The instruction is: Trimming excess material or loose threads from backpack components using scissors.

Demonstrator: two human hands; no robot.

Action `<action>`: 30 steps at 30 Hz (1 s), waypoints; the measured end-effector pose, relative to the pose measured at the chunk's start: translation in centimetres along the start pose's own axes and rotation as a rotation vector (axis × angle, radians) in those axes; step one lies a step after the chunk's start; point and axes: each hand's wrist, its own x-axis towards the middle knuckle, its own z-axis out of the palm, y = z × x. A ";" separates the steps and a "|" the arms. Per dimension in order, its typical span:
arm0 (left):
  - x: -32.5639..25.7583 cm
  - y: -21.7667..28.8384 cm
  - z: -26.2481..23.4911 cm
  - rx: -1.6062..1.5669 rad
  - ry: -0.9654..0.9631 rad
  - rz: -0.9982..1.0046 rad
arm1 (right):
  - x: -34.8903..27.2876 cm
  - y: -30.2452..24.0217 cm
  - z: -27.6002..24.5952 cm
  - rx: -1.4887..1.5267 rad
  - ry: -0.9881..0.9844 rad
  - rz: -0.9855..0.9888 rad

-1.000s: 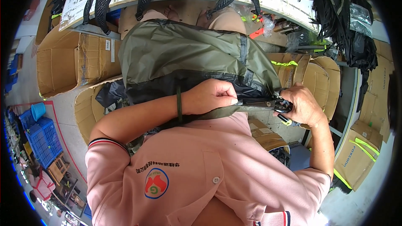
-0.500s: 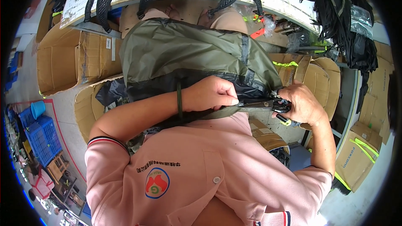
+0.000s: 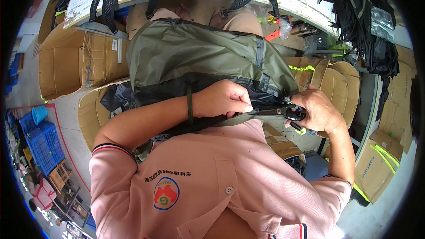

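Left hand (image 3: 223, 99) stayed clenched on olive-green fabric backpack (image 3: 199, 57) | right hand (image 3: 316, 113) kept gripping black-handled scissors (image 3: 283, 112) | nothing shifted.

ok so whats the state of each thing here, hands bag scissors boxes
left hand: closed, pinching the bag's edge
right hand: gripping the scissors
scissors: blades nearly shut on the bag's edge
olive backpack: lying across the lap
cardboard boxes: open
blue crate: on the floor
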 end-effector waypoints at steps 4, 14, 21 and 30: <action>-0.1 0.1 0.0 -0.002 0.005 -0.002 | 0.0 0.1 0.0 0.048 0.000 0.012; 0.0 0.2 0.0 -0.001 -0.015 0.005 | 0.8 -0.8 -0.3 0.022 -0.038 -0.024; 0.0 0.2 0.2 0.007 -0.023 -0.001 | 0.6 -0.4 -0.3 0.021 -0.077 -0.001; -0.1 0.3 0.3 -0.014 -0.036 0.002 | 1.2 -1.1 -0.3 0.017 -0.065 -0.037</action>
